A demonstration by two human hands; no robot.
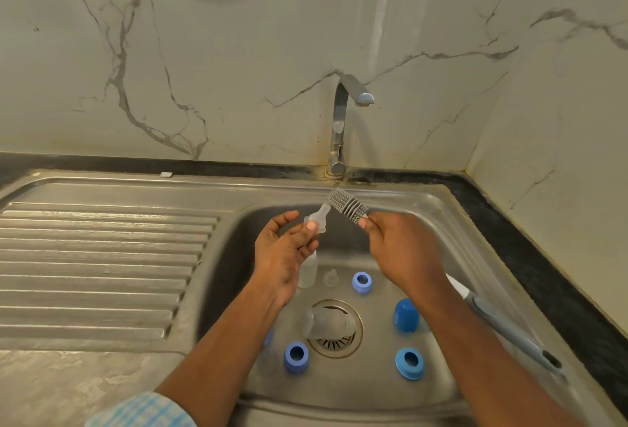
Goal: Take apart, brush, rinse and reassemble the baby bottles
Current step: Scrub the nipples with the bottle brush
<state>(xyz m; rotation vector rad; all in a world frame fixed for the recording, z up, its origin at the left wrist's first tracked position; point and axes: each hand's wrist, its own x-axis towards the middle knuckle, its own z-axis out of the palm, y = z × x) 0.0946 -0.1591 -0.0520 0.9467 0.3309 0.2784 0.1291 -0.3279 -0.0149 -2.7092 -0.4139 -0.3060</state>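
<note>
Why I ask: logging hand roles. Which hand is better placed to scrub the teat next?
Right hand: its fingers already grip the grey brush, bristles beside the teat that the left hand pinches.

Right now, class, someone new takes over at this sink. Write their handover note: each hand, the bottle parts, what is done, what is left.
Left hand pinches a clear teat; right hand grips a small grey brush, bristles beside the teat.
In the sink: one bottle upright, second bottle lying over the drain, another teat, blue rings, a blue cap, long brush along the right side.
Done: bottles taken apart. Left: brushing, rinsing, reassembly; tap not running.
</note>
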